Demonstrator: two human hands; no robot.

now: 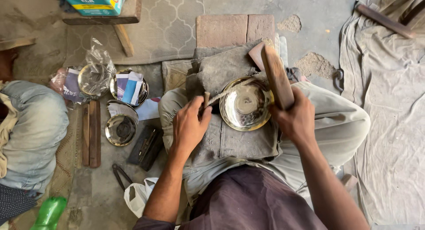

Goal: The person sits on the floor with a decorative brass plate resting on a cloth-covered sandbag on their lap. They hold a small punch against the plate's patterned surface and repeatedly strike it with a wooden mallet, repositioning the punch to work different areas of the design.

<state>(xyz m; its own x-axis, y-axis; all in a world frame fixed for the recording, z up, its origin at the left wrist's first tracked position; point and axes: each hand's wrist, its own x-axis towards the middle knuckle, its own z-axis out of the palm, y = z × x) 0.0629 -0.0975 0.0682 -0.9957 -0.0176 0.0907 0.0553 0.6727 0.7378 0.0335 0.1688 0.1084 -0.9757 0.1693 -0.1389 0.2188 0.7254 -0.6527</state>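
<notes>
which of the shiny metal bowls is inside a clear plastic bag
The metal bowl at far left, wrapped in crinkled clear plastic. The bowl on the lap and the one on the floor beside the wooden strips are bare.

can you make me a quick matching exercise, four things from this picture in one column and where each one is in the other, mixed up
Things:
1. metal plate
2. wooden bat
3. green bottle
4. pliers

Places:
A. bottom left corner
B. in the right hand
C. on the person's lap
D. on the floor beside the white plastic bag

Pairs: 1-C, 2-B, 3-A, 4-D
</notes>
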